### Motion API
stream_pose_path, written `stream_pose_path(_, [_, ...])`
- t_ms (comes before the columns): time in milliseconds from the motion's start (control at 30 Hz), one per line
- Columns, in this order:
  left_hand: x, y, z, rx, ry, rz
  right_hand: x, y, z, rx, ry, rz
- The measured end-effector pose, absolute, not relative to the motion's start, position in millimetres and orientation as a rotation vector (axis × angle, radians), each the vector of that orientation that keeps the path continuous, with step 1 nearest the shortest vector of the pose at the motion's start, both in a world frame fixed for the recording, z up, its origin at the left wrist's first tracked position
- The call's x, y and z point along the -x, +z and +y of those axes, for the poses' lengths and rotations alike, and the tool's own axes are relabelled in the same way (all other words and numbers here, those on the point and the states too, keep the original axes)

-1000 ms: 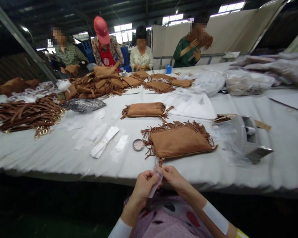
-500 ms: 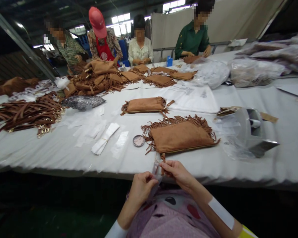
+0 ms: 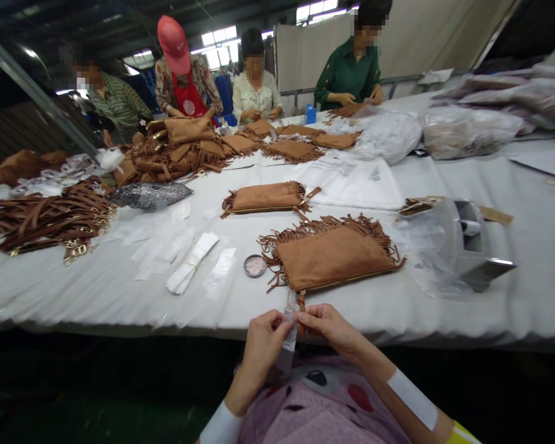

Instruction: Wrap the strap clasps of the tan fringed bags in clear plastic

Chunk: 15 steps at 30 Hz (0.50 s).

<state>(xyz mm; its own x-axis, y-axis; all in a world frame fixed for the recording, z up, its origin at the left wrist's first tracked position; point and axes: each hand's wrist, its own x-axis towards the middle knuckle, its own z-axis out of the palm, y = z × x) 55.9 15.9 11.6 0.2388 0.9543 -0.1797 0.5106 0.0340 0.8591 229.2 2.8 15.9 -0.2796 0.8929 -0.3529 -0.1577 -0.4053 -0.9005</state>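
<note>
While the fringed bag (image 3: 337, 256) lay on the white table (image 3: 143, 308) just beyond the fingertips, all the action sat at its near left corner! From there the brown zip pull (image 3: 301, 301) hung toward the wearer, dropping into the gap between the two hands. And the long axis? The bag stretched left to right across the front, its right end a touch farther off, so the pull ran roughly crosswise to it.

Beside that pull, on its left, came the clear plastic sleeve (image 3: 286, 359), long and narrow, upper end by the pull, lower end down over the lap: nearly side by side, those two! The left hand (image 3: 261, 346) had thumb and finger pinched on the sleeve near its top. The right hand (image 3: 333, 328) was the nearer to the pull, thumb and fingers closed over it; whether they nipped the sleeve's edge as well, I couldn't tell.

Up past the left hand, a small round tin (image 3: 254, 266) stood just beside the fringe, with a banded bundle of paper strips (image 3: 192, 264) farther left. Off to the right, well apart from both hands, stood the tape dispenser (image 3: 474, 256).
</note>
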Motion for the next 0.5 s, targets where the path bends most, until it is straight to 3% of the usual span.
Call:
stream_pose_path(300, [-51, 4, 11, -1.332, 0.489, 1.171, -228, 13, -1, 1.109, 1.749, -0.889])
stream_pose_path(500, [-43, 4, 6, -1.295, 0.518, 1.295, -231, 19, 1, 1.118, 1.772, -0.679])
